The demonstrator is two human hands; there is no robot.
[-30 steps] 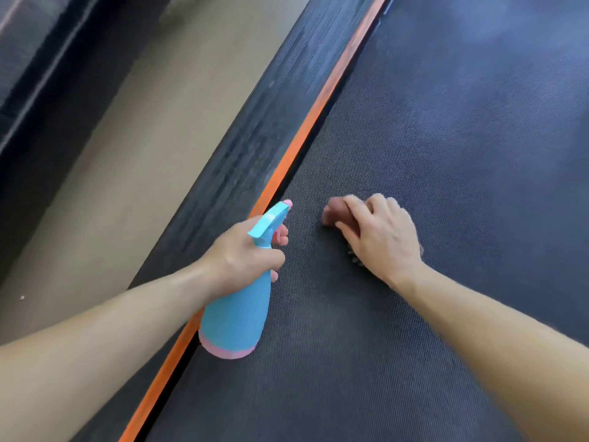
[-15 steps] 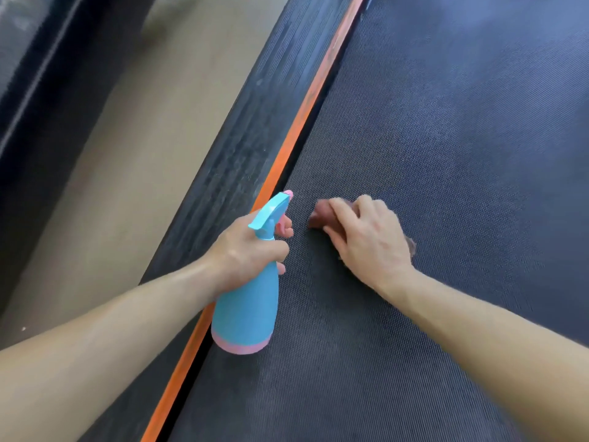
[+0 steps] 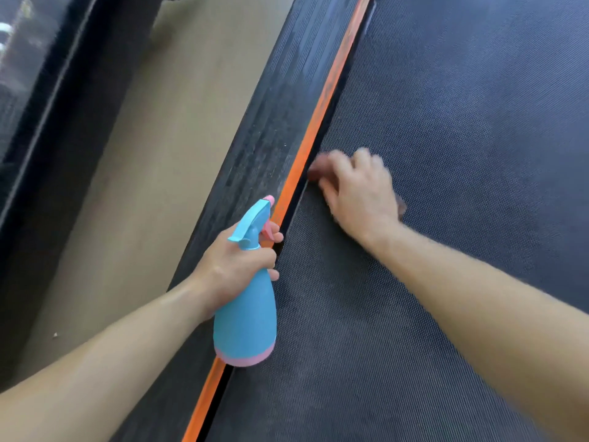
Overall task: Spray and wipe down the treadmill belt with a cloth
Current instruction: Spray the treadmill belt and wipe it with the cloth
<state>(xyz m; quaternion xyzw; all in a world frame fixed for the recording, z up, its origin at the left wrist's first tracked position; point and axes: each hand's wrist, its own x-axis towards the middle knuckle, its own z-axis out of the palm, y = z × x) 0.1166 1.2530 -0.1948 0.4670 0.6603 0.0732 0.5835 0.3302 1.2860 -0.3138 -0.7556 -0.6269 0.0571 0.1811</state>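
Note:
The dark textured treadmill belt (image 3: 446, 154) fills the right side of the head view. My left hand (image 3: 236, 260) grips the neck of a blue spray bottle (image 3: 245, 317) with a pink base and nozzle, held above the belt's left edge. My right hand (image 3: 357, 193) presses a brownish cloth (image 3: 315, 172) onto the belt right beside the orange stripe. The cloth is mostly hidden under the hand; small bits show at the fingertips and by the wrist. The hand is motion-blurred.
An orange stripe (image 3: 322, 122) and a black ribbed side rail (image 3: 271, 132) run along the belt's left edge. Beige floor (image 3: 143, 154) lies left of the rail, with a dark frame (image 3: 47, 138) at the far left.
My right hand has slid the cloth forward and left across the belt to its edge by the orange stripe. The bottle stays held in my left hand.

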